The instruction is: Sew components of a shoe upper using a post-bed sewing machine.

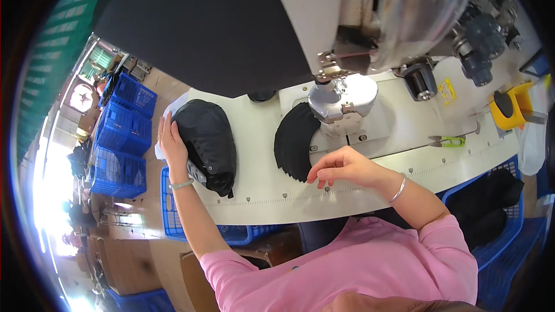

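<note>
My left hand (173,145) lies along the left side of a black rounded fabric piece (207,138), its fingers stretched out. This piece looks like a cap or a stack of caps, with a grey patch at its lower left side. Further right on the table, a black curved piece with a jagged edge (296,144), like a stack of cap brims, sits beside the sewing machine's metal post (342,104). My right hand (344,166) hovers by its lower right edge, fingers loosely bent and apart, with nothing visible in them.
The sewing machine head (399,17) overhangs the white table (260,196). Green-handled thread snips (448,141) lie at the right, near a yellow holder (514,107). Blue crates (118,167) stand at the far left; another blue basket (514,225) with black fabric sits at the right.
</note>
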Demonstrator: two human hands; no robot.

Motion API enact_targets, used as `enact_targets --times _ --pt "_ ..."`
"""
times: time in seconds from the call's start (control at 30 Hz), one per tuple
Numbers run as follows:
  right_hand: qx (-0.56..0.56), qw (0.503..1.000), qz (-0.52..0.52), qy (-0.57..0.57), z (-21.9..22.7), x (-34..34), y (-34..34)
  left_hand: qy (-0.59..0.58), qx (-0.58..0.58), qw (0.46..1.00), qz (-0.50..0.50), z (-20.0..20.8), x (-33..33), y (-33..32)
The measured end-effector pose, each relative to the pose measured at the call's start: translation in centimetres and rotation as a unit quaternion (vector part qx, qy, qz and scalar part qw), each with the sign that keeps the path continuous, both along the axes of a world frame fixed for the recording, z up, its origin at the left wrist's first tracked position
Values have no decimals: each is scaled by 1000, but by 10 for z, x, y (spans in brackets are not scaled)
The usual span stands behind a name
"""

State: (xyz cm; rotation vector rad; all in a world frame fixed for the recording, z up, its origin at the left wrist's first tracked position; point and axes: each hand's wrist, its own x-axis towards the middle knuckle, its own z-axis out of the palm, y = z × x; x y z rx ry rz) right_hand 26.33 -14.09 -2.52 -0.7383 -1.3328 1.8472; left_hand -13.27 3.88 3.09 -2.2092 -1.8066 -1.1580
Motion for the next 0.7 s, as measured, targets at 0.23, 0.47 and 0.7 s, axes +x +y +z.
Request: enact_targets --times 0.23,0.47,0.7 --pt "55 994 -60 -77 -9 -7 -3 70 52 971 -224 -16 147 -121" --pt "293 862 -375 -176 -25 59 -81 40 18 858 -511 -93 259 -229" --pt "135 571 -668 -458 -93 176 -254 224 -105 846 -473 -95 314 -257"
